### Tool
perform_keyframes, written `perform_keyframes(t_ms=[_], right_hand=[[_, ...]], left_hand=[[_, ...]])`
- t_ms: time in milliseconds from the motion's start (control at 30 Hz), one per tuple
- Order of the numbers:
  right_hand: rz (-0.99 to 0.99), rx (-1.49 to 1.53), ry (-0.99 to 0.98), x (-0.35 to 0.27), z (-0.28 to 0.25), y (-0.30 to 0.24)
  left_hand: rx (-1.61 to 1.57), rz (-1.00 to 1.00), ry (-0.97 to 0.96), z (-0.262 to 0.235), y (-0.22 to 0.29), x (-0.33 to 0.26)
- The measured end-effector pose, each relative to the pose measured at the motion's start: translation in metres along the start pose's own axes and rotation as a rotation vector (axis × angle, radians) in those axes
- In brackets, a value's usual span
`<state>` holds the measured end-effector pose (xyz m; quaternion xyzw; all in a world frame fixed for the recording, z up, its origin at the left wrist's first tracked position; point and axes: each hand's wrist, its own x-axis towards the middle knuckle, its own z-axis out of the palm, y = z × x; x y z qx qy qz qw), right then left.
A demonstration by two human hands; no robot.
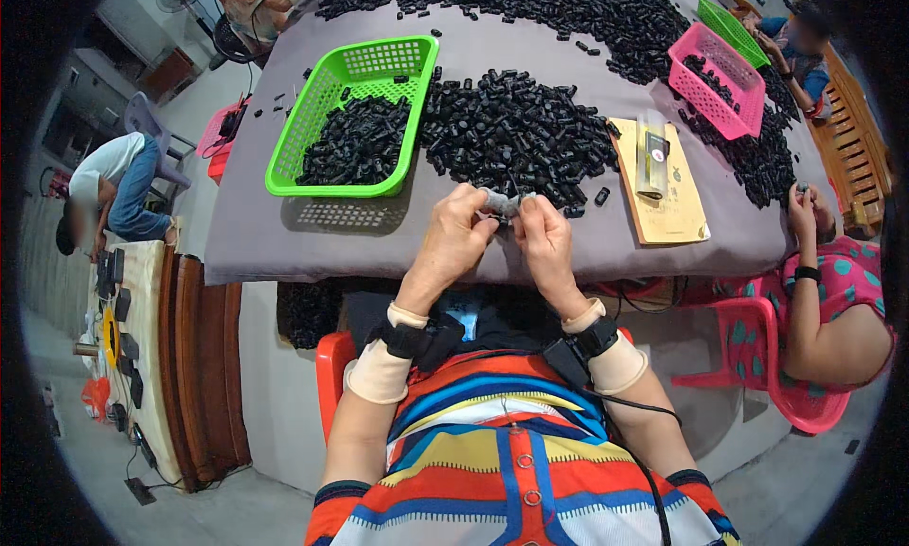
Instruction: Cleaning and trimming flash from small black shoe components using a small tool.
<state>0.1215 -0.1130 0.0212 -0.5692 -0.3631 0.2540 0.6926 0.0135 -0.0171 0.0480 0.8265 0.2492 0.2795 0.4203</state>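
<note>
My left hand (451, 237) and my right hand (546, 250) meet above the near edge of the grey-covered table, in front of a heap of small black cylindrical parts (521, 134). Grey wrapping covers fingertips on both hands. Both hands are closed in a pinch, fingertips nearly touching. A small black part (502, 222) shows between them, mostly hidden by the fingers; which hand grips it is hard to make out. Left of the heap stands a bright green plastic basket (275, 181), partly filled with the same black parts.
A yellowish booklet (672, 219) with a clear plastic case (651, 158) on it lies right of the heap. Farther right are a pink basket (748, 120), a green basket (729, 27) and more black parts. People sit along the right side; another person bends over at far left.
</note>
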Motion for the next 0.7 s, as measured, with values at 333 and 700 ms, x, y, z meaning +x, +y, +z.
perform_keyframes(t_ms=[333, 700], right_hand=[[0.017, -0.012, -0.012, -0.002, 0.001, -0.007], [-0.115, -0.361, -0.148, -0.002, 0.003, -0.005]], left_hand=[[0.136, 0.175, 0.061, 0.016, -0.020, -0.002], [-1.310, -0.449, -0.002, -0.008, -0.040, -0.024]])
